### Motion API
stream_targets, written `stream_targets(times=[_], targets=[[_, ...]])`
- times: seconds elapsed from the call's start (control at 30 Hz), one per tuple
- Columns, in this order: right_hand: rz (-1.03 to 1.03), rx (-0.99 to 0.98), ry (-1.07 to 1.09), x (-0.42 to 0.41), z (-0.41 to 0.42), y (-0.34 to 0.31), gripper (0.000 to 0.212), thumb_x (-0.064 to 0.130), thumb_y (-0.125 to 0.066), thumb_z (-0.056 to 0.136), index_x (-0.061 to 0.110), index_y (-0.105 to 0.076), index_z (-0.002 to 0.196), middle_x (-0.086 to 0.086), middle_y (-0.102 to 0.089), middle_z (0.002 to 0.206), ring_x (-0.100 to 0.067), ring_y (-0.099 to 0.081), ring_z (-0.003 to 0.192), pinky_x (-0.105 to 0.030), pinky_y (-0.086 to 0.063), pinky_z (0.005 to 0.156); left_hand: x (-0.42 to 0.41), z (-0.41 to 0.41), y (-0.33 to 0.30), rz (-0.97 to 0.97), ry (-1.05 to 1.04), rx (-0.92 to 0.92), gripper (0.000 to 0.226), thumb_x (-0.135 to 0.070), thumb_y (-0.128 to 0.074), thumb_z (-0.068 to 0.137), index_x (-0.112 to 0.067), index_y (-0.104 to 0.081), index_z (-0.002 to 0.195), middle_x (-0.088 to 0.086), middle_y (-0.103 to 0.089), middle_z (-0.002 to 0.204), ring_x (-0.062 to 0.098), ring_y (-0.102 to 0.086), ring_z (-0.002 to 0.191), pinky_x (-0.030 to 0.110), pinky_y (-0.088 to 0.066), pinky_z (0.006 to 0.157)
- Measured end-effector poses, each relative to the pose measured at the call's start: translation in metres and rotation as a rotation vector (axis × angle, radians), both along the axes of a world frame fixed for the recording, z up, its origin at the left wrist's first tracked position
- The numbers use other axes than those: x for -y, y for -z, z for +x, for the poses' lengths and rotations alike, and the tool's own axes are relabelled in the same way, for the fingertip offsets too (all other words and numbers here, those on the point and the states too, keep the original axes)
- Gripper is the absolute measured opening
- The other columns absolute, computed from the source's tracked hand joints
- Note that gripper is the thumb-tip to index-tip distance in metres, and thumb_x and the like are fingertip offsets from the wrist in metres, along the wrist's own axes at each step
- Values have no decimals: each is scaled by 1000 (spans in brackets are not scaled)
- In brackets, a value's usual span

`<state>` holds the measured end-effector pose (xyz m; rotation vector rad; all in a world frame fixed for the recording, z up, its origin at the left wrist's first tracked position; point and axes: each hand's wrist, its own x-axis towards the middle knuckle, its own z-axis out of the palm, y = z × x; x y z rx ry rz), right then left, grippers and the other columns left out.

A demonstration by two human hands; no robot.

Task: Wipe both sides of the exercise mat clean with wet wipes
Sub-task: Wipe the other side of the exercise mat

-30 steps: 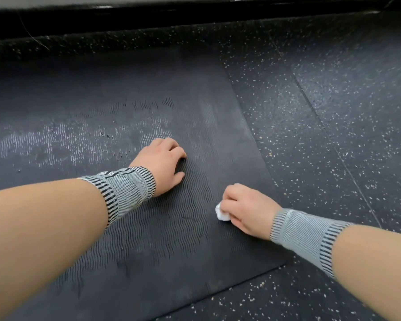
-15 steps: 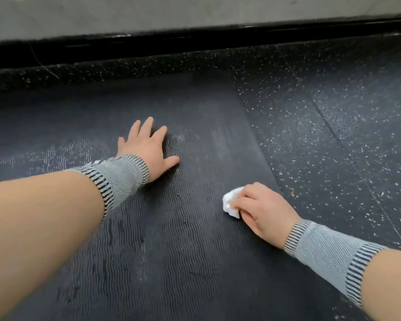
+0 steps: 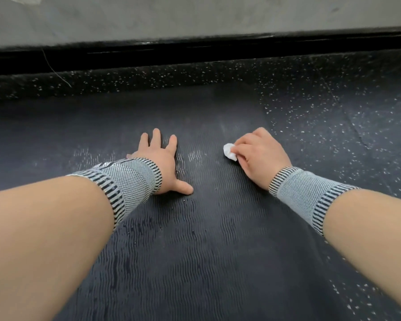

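Observation:
A dark exercise mat [image 3: 195, 239] with a wavy ribbed texture lies flat on the floor and fills the middle of the view. Wet streaks shine on it between my hands. My left hand [image 3: 160, 163] presses flat on the mat, fingers straight and spread, thumb out to the right. My right hand [image 3: 259, 154] sits near the mat's right edge and pinches a crumpled white wet wipe [image 3: 229, 151] against the mat. Most of the wipe is hidden under my fingers. Both wrists wear grey striped wrist bands.
Black rubber floor [image 3: 345, 126] with white speckles surrounds the mat on the right and beyond its far end. A black baseboard [image 3: 195, 52] and grey wall [image 3: 195, 15] run across the top, close to the mat's far edge.
My right hand has pushed the wipe forward along the mat's right side. My left hand opened from curled to flat and slid forward. The view tilted up toward the wall.

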<state>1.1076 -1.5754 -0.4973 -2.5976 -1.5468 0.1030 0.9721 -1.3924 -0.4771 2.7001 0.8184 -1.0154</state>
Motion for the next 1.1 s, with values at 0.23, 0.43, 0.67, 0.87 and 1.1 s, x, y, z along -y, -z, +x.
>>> stream_targets(times=[0.23,0.43,0.67,0.87,1.1], targets=[[34,20,149,-75,54,4,26,17,-47,95,17,-66,112,-3,-56,114,-24,-49,106,-33,-41,87,-3,-2,10,-45,-36,24,140,-81,-68,56,-29,23,149,7,31,156,33,21,145,63,-18,112],[154,-1,299,-129,81,6,23,14,-51,91,11,-60,111,-13,-58,108,-31,-54,102,-36,-41,83,-4,2,13,-88,-60,9,140,-75,-72,60,-28,25,148,8,37,153,36,27,143,66,-11,111],[66,-41,296,-168,87,3,29,17,-47,95,14,-64,118,-14,-53,119,-34,-52,110,-36,-42,89,-3,6,9,-116,-93,-35,141,-69,-76,61,-27,28,147,9,41,151,36,30,141,67,-10,112],[159,-177,-44,-99,42,7,23,17,-55,91,18,-71,107,-4,-57,102,-24,-56,94,-27,-41,81,-2,6,8,-115,-93,-29,141,-69,-75,62,-26,28,147,10,41,151,36,30,141,67,-10,111],[147,-91,180,-162,83,5,27,21,-51,93,15,-68,113,-13,-52,118,-34,-53,106,-30,-39,90,-2,7,7,-109,-95,-36,141,-70,-76,61,-27,28,147,9,41,151,36,31,141,67,-9,111]])
